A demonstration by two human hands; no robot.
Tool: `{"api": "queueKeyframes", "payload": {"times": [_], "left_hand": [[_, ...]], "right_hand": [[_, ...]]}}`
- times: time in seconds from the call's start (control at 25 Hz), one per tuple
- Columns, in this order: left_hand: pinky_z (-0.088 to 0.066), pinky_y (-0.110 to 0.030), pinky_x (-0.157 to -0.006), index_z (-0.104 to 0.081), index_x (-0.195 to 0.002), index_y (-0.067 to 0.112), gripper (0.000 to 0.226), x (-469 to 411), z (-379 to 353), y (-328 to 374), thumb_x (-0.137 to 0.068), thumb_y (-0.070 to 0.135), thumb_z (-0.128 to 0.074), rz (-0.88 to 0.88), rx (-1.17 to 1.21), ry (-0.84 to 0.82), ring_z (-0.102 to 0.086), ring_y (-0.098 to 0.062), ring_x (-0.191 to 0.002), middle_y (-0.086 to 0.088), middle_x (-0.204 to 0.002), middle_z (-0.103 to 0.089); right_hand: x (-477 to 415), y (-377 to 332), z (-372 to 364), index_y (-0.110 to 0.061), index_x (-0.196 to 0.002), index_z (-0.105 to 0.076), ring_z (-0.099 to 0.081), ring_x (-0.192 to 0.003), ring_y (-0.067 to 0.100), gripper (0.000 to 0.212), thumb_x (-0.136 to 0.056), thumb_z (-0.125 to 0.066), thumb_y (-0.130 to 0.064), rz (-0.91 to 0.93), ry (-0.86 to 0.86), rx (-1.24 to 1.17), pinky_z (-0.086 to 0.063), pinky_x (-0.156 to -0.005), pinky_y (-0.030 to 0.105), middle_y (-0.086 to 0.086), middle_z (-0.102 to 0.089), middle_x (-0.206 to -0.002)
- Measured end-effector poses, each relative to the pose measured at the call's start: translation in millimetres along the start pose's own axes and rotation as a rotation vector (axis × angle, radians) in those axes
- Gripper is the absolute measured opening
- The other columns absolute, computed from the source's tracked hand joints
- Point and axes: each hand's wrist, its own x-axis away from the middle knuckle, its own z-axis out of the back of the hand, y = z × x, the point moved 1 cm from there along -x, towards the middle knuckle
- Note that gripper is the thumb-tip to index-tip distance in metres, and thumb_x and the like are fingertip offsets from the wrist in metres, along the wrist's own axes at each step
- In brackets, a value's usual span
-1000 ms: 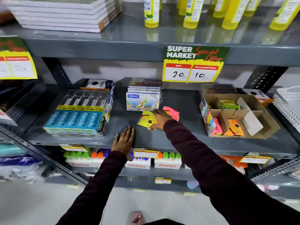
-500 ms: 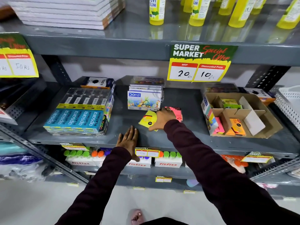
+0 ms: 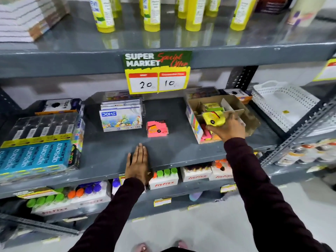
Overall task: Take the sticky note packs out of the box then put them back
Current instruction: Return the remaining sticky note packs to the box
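A brown cardboard box [image 3: 234,102] with dividers stands on the right of the middle shelf, with green, pink and orange sticky note packs inside. My right hand [image 3: 228,128] holds a yellow sticky note pack [image 3: 213,118] over the box's front compartments. A pink sticky note pack [image 3: 157,128] lies on the bare shelf between the box and a DOMS carton. My left hand [image 3: 137,163] rests flat and empty on the shelf's front edge, fingers together and straight.
A DOMS carton stack [image 3: 121,117] sits behind the pink pack, and Apsara boxes [image 3: 38,142] fill the shelf's left. A white perforated basket [image 3: 283,104] stands right of the box. Yellow glue bottles [image 3: 151,13] line the upper shelf; a price sign [image 3: 157,71] hangs from its edge.
My right hand lifted the yellow pack from beside the pink one and carried it right to the box. The pink pack stayed put. The left hand stayed on the shelf edge.
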Motion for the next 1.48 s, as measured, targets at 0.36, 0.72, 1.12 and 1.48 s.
{"api": "queueKeyframes", "payload": {"times": [0.36, 0.72, 1.12, 1.48], "left_hand": [[-0.003, -0.045, -0.121, 0.012, -0.146, 0.004, 0.107, 2, 0, 1, -0.082, 0.059, -0.054, 0.001, -0.039, 0.008, 0.004, -0.025, -0.149, -0.014, -0.16, 0.009], [-0.001, -0.044, -0.121, 0.013, -0.146, 0.006, 0.106, 1, 0, 2, -0.083, 0.058, -0.054, 0.007, -0.012, 0.012, 0.006, -0.025, -0.149, -0.012, -0.16, 0.01], [0.002, -0.044, -0.121, 0.012, -0.146, 0.005, 0.109, 3, 4, 5, -0.08, 0.056, -0.058, 0.015, -0.002, -0.004, 0.008, -0.025, -0.148, -0.011, -0.16, 0.012], [0.004, -0.043, -0.12, 0.015, -0.146, 0.007, 0.116, 1, 1, 1, -0.075, 0.056, -0.063, 0.026, 0.037, -0.023, 0.01, -0.022, -0.148, -0.009, -0.16, 0.014]], "right_hand": [[-40, 49, -46, -0.001, -0.137, -0.04, -0.044, -0.129, 0.04, 0.077, -0.085, -0.061, -0.054, -0.252, -0.157, -0.199, -0.036, -0.11, 0.047, 0.024, -0.05, -0.138], [5, -37, -44, 0.001, -0.12, -0.057, -0.046, -0.121, 0.041, 0.034, -0.095, -0.051, -0.022, 0.111, 0.147, -0.196, -0.041, -0.1, 0.045, 0.031, -0.056, -0.12], [39, -148, -150, 0.006, -0.145, -0.023, -0.03, -0.137, 0.04, 0.109, -0.073, -0.064, -0.066, 0.215, -0.406, 0.152, -0.027, -0.115, 0.045, 0.027, -0.034, -0.147], [43, -113, -114, 0.002, -0.13, -0.045, -0.046, -0.124, 0.036, 0.087, -0.072, -0.069, -0.058, 0.344, -0.28, 0.111, -0.032, -0.108, 0.045, 0.022, -0.054, -0.13]]}}
